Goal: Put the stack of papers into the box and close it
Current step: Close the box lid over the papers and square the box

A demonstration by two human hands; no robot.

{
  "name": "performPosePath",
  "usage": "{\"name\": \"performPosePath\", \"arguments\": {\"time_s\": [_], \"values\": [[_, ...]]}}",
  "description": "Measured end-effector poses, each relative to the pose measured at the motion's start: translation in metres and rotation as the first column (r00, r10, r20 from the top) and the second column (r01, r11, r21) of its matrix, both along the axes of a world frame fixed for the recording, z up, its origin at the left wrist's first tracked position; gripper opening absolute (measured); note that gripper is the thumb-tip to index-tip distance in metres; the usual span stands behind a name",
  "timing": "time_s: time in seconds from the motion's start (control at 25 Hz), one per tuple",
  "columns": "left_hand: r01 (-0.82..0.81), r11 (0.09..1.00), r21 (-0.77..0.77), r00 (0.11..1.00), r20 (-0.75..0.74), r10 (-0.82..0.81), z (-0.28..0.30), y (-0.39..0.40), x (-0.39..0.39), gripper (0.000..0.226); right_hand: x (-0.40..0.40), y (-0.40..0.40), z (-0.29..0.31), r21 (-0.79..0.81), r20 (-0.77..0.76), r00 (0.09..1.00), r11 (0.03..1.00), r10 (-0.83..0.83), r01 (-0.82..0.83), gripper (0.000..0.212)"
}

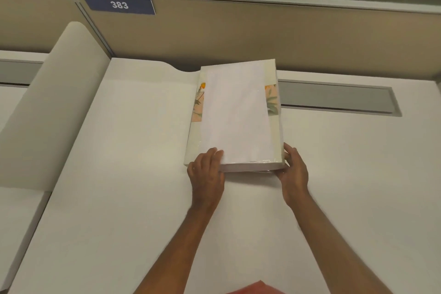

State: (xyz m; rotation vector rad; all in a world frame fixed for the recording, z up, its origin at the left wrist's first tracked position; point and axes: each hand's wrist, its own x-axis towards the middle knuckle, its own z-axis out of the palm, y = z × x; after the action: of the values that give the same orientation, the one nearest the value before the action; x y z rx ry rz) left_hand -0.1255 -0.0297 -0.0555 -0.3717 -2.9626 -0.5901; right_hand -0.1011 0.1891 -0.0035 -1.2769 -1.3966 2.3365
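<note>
A stack of white papers (235, 114) lies on top of a flat cream box (276, 131) with a floral band, in the middle of the desk. The box looks closed under the stack. My left hand (207, 169) grips the stack's near left corner, fingers on top of the sheets. Against the near right corner, where stack and box edges meet, rests my right hand (294, 169) with the thumb on the side. Which of the two the right hand holds is hard to tell.
The white desk (119, 174) is bounded at the back by a beige partition (262, 36) carrying a blue "383" plate (119, 4). A grey cable slot (334, 99) lies right of the box. A curved divider (52, 102) rises at the left.
</note>
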Motion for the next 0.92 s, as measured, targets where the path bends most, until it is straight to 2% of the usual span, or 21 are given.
{"name": "performPosePath", "arguments": {"time_s": [0.08, 0.16, 0.24, 0.28, 0.32, 0.4, 0.44, 0.48, 0.72, 0.92], "values": [[0.007, 0.998, -0.066, 1.000, 0.028, -0.005, -0.004, -0.003, -0.001, 0.070, 0.004, 0.006, -0.005, 0.081, 0.023, 0.998, 0.995, 0.057, -0.058, 0.032], [-0.004, 0.998, -0.070, 0.998, 0.058, 0.008, -0.006, -0.007, -0.002, 0.073, 0.007, 0.010, -0.008, 0.179, 0.066, 0.990, 0.974, 0.127, -0.136, 0.038], [-0.058, 0.998, 0.005, 0.992, 0.111, 0.057, -0.011, -0.012, -0.003, 0.080, 0.008, 0.012, -0.007, 0.253, 0.114, 0.972, 0.941, 0.203, -0.226, 0.045], [-0.126, 0.988, 0.095, 0.981, 0.161, 0.110, -0.012, -0.016, -0.003, 0.088, 0.009, 0.013, -0.006, 0.280, 0.137, 0.961, 0.921, 0.239, -0.269, 0.049], [-0.230, 0.946, 0.229, 0.953, 0.250, 0.171, -0.010, -0.019, -0.005, 0.097, 0.009, 0.014, -0.006, 0.304, 0.160, 0.950, 0.902, 0.267, -0.305, 0.052], [-0.479, 0.741, 0.471, 0.835, 0.504, 0.220, -0.002, -0.024, -0.012, 0.110, 0.007, 0.014, -0.008, 0.328, 0.171, 0.939, 0.882, 0.297, -0.338, 0.053], [-0.554, 0.657, 0.511, 0.783, 0.588, 0.202, 0.002, -0.027, -0.016, 0.110, 0.007, 0.014, -0.008, 0.329, 0.168, 0.939, 0.880, 0.302, -0.342, 0.051], [-0.587, 0.621, 0.520, 0.755, 0.629, 0.187, 0.005, -0.029, -0.020, 0.108, 0.008, 0.014, -0.009, 0.325, 0.165, 0.939, 0.882, 0.302, -0.341, 0.049], [-0.573, 0.597, 0.561, 0.769, 0.621, 0.154, 0.005, -0.038, -0.024, 0.094, 0.008, 0.016, -0.013, 0.302, 0.147, 0.953, 0.905, 0.265, -0.298, 0.040], [-0.551, 0.594, 0.586, 0.782, 0.610, 0.124, 0.004, -0.040, -0.022, 0.090, 0.007, 0.011, -0.017, 0.314, 0.157, 0.960, 0.910, 0.232, -0.271, 0.043]]}}
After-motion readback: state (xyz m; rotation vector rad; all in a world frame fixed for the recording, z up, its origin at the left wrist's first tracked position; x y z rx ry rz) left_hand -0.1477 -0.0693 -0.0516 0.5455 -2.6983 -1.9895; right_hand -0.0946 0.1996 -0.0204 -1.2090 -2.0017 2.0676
